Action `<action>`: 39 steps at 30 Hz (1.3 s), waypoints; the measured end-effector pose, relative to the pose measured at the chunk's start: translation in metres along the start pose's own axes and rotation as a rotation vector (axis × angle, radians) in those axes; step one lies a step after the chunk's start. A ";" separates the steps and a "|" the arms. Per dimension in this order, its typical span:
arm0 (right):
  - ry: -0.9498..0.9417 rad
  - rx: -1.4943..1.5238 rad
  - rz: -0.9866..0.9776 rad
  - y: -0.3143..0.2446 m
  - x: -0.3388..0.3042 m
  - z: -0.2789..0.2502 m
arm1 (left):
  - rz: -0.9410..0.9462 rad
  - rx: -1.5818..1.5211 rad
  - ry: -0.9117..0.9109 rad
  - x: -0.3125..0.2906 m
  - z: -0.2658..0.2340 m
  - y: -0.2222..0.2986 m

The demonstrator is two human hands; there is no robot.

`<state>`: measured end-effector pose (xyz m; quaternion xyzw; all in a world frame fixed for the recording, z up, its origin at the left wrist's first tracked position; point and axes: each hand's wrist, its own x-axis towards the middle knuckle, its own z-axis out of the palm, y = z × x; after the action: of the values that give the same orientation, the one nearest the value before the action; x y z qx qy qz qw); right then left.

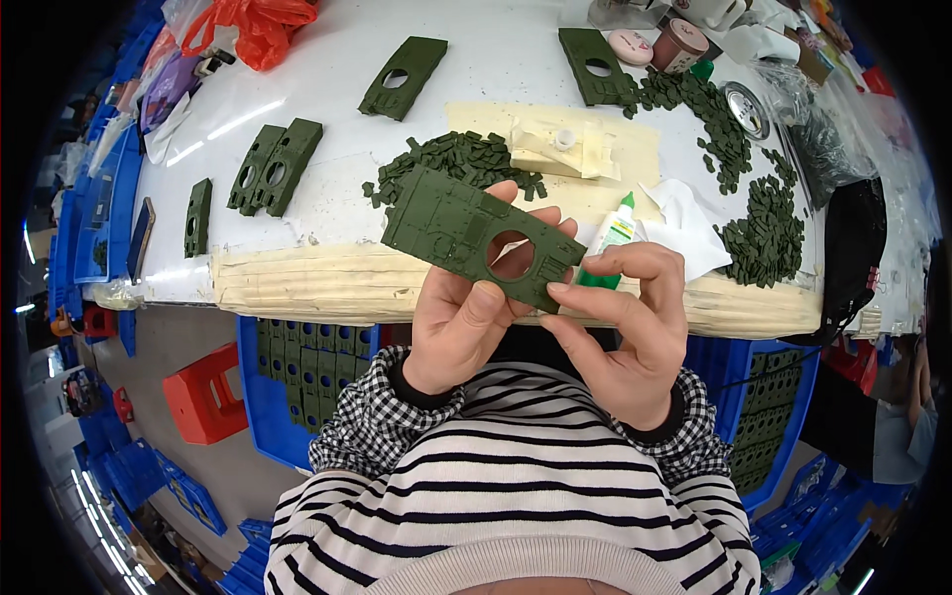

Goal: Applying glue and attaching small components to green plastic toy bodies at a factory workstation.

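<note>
A dark green plastic model tank hull (pixel 446 220) with a large round hole is tilted in front of me, above the table's near edge. My left hand (pixel 446 337) is closed round it from below, its thumb on the near side and its fingertips showing past the far side. At the hull's right end, the thumb and index finger of my right hand (pixel 635 332) pinch the corner; any small part between them is hidden. Just behind my right fingers stands a white glue bottle (pixel 613 230) with a green tip. A heap of small green plastic pieces (pixel 446 159) lies beyond the hull.
More hulls rest on the white table (pixel 327 89), including one at the back (pixel 405 77). A taped block (pixel 560 149) stands mid-table, with white tissue (pixel 684 228) nearby. Small pieces (pixel 764 233) are piled right. Blue crates (pixel 260 421) of hulls and a red stool (pixel 203 397) sit below.
</note>
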<state>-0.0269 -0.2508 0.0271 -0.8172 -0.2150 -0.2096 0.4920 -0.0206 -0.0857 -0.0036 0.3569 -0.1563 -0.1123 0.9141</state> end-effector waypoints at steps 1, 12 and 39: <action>0.041 0.036 0.029 0.000 0.000 0.002 | 0.014 0.013 0.014 0.000 0.001 0.000; 0.063 -0.025 -0.023 -0.001 0.002 0.005 | 0.088 0.072 0.059 -0.001 0.004 -0.001; -0.301 0.698 0.582 -0.006 0.015 -0.013 | -0.630 -0.127 -0.134 -0.034 -0.020 0.054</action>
<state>-0.0200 -0.2572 0.0452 -0.6508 -0.1039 0.1422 0.7385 -0.0399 -0.0237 0.0122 0.3217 -0.0909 -0.4226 0.8424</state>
